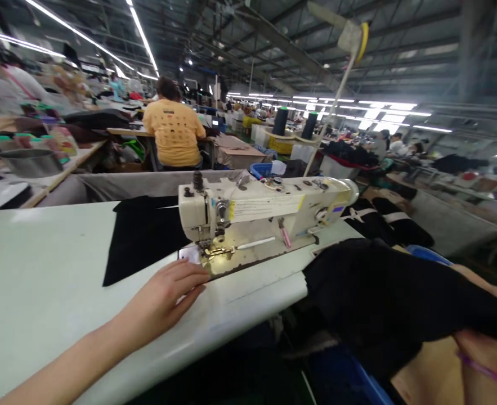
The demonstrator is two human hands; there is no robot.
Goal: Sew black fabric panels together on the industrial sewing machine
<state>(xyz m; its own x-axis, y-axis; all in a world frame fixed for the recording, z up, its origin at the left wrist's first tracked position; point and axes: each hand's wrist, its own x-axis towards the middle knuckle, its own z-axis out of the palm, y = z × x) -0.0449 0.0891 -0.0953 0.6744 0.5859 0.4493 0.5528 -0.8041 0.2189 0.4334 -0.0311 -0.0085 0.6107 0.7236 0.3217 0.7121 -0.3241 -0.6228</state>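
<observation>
My left hand (pixel 176 292) lies on the pale sewing table (pixel 49 253), fingers stretched out at the front edge of the sewing machine (pixel 265 205). Its fingertips rest just before the lit needle area and the brass-coloured guide (pixel 222 251). A flat black fabric piece (pixel 140 242) spreads on the table left of the machine head. At the lower right, my right hand (pixel 476 346), with a pink band at the wrist, grips a large black cloth (pixel 383 298). That cloth covers most of its fingers and drapes over the table's right end.
Pink-handled snips (pixel 285 233) lean against the machine. A thread stand (pixel 336 95) rises behind it, near dark thread cones (pixel 280 122). Ahead, a person in a yellow shirt (pixel 173 132) sits facing away. Blue bin edges (pixel 429 254) show below the cloth; a metal bowl (pixel 31 162) stands left.
</observation>
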